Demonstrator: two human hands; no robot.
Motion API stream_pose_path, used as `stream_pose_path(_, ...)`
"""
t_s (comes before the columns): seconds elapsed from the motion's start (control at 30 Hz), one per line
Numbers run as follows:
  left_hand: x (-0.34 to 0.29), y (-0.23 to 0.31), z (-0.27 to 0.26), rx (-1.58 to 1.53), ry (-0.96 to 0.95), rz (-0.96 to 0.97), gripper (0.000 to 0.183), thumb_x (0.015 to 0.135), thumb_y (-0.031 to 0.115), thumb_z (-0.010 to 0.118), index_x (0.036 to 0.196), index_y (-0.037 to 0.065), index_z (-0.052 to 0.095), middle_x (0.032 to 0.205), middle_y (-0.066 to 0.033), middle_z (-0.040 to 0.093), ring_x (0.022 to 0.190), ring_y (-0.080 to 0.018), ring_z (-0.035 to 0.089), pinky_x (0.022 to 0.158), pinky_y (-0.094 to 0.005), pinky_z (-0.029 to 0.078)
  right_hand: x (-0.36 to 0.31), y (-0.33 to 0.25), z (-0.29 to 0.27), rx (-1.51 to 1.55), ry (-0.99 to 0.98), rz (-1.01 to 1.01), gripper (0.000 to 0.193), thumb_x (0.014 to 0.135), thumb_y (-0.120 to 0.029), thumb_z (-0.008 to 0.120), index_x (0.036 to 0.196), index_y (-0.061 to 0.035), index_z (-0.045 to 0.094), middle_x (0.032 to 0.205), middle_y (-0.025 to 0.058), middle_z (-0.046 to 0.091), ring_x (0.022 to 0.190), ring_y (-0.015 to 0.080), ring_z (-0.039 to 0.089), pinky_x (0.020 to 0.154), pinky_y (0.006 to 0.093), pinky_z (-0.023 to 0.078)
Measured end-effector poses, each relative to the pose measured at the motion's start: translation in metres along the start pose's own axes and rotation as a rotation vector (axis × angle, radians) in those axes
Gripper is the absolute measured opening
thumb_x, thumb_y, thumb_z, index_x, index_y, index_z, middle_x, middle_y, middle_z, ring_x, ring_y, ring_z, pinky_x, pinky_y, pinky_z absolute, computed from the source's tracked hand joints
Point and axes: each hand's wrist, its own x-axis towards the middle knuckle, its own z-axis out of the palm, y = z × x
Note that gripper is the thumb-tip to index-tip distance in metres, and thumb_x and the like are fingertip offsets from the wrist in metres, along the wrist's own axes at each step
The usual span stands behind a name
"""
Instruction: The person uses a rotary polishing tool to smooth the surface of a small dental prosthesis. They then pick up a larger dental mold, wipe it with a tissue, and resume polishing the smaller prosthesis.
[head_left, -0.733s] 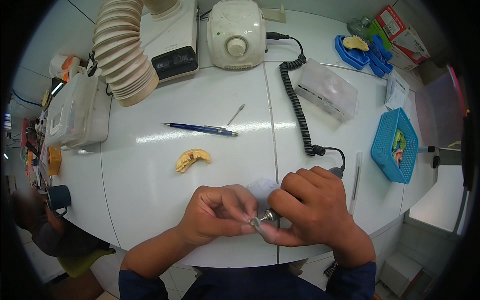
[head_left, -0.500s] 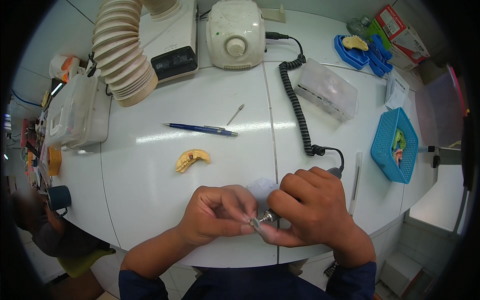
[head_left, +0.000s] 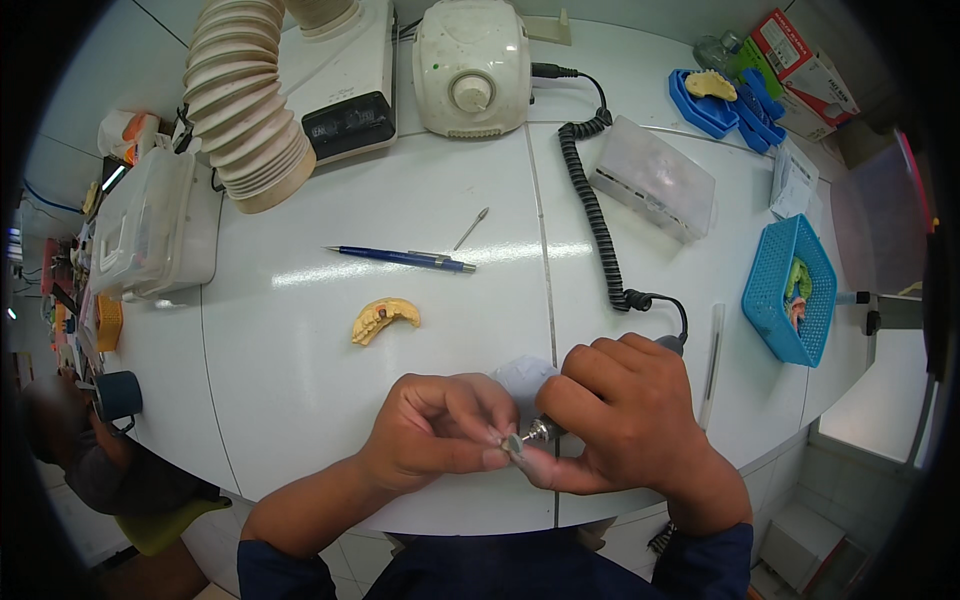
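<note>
Wrapped in my right hand (head_left: pixel 635 415) is a rotary handpiece (head_left: pixel 543 430), its metal nose pointing left. A small grey-green disc (head_left: pixel 514 445) sits at its tip. My left hand (head_left: pixel 430 428) is closed in a pinch, thumb against fingers, right at the disc's edge. Whatever lies in that pinch is too small and covered to name. My right thumb reaches under the disc toward the left fingertips. Just beyond the hands lies a crumpled whitish piece (head_left: pixel 527 376). A yellow dental plaster model (head_left: pixel 384 320) rests on the table, farther off and to the left.
A coiled black cord (head_left: pixel 590 200) links the handpiece to a white control box (head_left: pixel 472 75). A blue mechanical pencil (head_left: pixel 402 260) and a thin bur (head_left: pixel 470 228) lie mid-table. A ribbed hose (head_left: pixel 245 110) hangs far left; a blue basket (head_left: pixel 790 290) stands right. Another person (head_left: pixel 100 450) sits left.
The disc has turned a little and shows more of its face. Both hands stay in nearly the same place.
</note>
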Motion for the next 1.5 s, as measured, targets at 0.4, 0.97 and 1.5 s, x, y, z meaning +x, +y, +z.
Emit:
stream_pose_path(0.4,-0.0041,-0.0058,0.0020,-0.093,0.104,-0.024,0.020,0.080,-0.014,0.072,0.086,0.005,0.069,0.103,-0.0130,0.065,0.098,-0.0173,0.063,0.091,-0.0315,0.051,0.0000,-0.0020,-0.0001,-0.040,-0.046,0.071,0.036,0.077,-0.045,0.072,0.083,-0.0121,0.060,0.070,0.0024,0.049,0.057,0.0187,0.054,0.054,0.0315,0.040)
stream_pose_path(0.97,-0.0040,-0.0061,0.0030,-0.122,0.105,-0.027,0.018,0.081,-0.013,0.071,0.086,0.004,0.069,0.104,-0.0136,0.064,0.097,-0.0170,0.062,0.091,-0.0312,0.052,-0.0013,-0.0009,-0.0001,-0.031,-0.047,0.056,0.035,0.076,-0.044,0.075,0.084,-0.0130,0.062,0.069,0.0021,0.050,0.057,0.0183,0.055,0.054,0.0313,0.040)
stream_pose_path(1.5,-0.0037,-0.0059,0.0028,-0.115,0.092,-0.025,0.019,0.080,-0.014,0.071,0.086,0.004,0.069,0.103,-0.0140,0.065,0.098,-0.0175,0.062,0.092,-0.0316,0.051,-0.0013,-0.0004,-0.0007,-0.025,-0.049,0.046,0.034,0.076,-0.044,0.075,0.084,-0.0128,0.062,0.069,0.0023,0.050,0.057,0.0182,0.055,0.054,0.0312,0.039)
